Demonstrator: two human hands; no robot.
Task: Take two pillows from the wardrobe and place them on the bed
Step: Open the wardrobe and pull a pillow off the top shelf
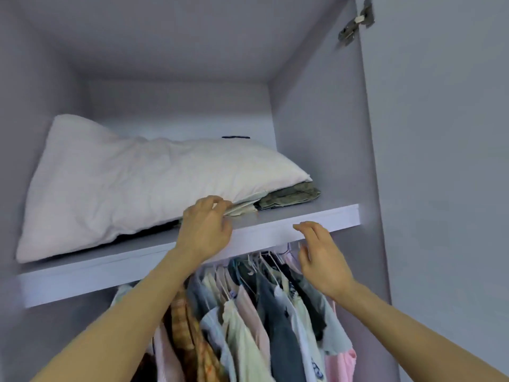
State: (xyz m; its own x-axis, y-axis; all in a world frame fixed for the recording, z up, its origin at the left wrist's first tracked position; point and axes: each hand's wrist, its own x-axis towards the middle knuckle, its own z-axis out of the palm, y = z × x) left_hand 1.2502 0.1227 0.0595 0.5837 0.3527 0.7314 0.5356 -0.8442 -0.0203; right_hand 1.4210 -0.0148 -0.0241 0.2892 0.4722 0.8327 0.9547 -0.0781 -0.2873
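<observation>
A white pillow [132,183] lies on the upper shelf [275,227] of the open wardrobe, its left end propped against the side wall. It rests on folded clothes. My left hand [205,227] is at the pillow's front lower edge, with the fingers curled onto the fabric there. My right hand [319,255] hovers open, fingers spread, just below the shelf's front edge and to the right of the pillow, touching nothing. No other pillow and no bed are in view.
A folded olive-green garment [292,197] sticks out from under the pillow's right end. Below the shelf, several shirts on hangers [256,312] crowd the rail. The wardrobe's right side panel [325,133] and its open door with a hinge [355,23] stand to the right.
</observation>
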